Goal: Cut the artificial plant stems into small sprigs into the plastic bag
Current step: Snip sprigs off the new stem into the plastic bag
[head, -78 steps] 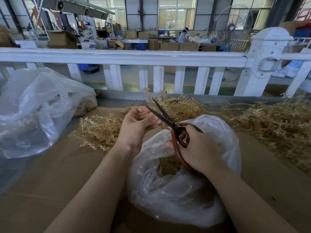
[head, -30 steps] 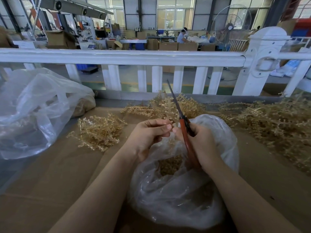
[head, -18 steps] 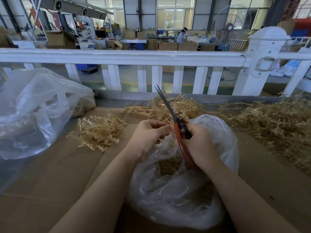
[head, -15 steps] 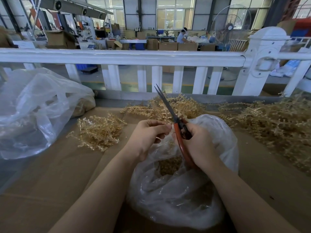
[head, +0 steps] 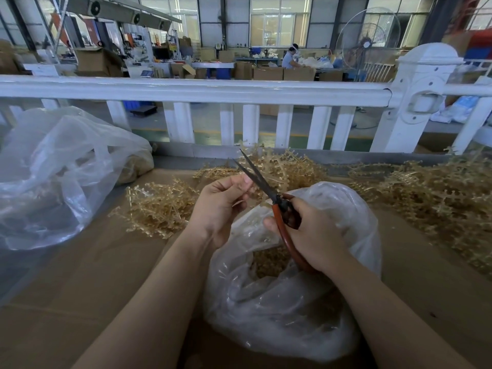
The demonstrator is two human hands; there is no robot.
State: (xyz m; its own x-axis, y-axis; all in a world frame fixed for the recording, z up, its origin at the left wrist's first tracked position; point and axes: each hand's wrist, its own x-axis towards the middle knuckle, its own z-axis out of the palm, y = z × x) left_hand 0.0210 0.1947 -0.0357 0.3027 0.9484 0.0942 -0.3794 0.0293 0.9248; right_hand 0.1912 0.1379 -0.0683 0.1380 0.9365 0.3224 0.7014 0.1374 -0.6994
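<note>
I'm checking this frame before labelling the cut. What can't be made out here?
Head view only:
- Sprig in the left hand: hidden by its curled fingers.
- Scissors lower handle: covered by the right hand.
- Plastic bag contents: blurred by cloudy film.

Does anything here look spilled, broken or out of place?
Nothing stands out. The tan stems lie in loose heaps on the cardboard, cut sprigs sit inside the plastic bag, and the right hand holds the scissors normally.
</note>
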